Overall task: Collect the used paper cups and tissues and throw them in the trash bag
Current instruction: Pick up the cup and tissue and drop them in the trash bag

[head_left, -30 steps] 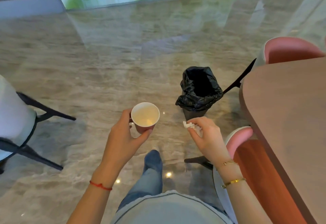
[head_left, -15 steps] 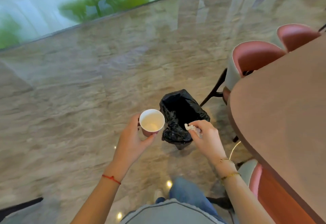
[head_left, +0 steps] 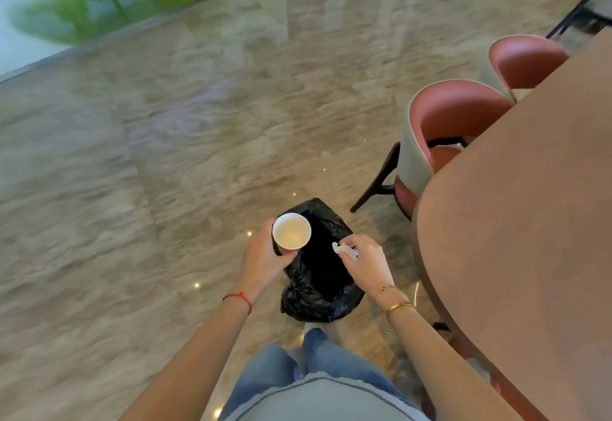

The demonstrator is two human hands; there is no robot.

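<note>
My left hand [head_left: 263, 260] grips a paper cup [head_left: 291, 231], white inside and upright, over the left rim of the black trash bag [head_left: 318, 298]. The bag lines a small bin on the floor directly below my hands, and its mouth is open. My right hand [head_left: 366, 261] pinches a crumpled white tissue [head_left: 341, 248] above the right side of the bag's opening. The inside of the bag is dark, so its contents are hidden.
A brown table [head_left: 530, 221] fills the right side, close to my right arm. Two pink chairs [head_left: 450, 122] are tucked against its far edge. Glossy marble floor [head_left: 165, 172] spreads left and ahead. My legs in jeans [head_left: 298, 364] stand just behind the bag.
I have walked up to the bag; it went from ahead of my hands to directly under them. Both hands keep the same hold on cup and tissue.
</note>
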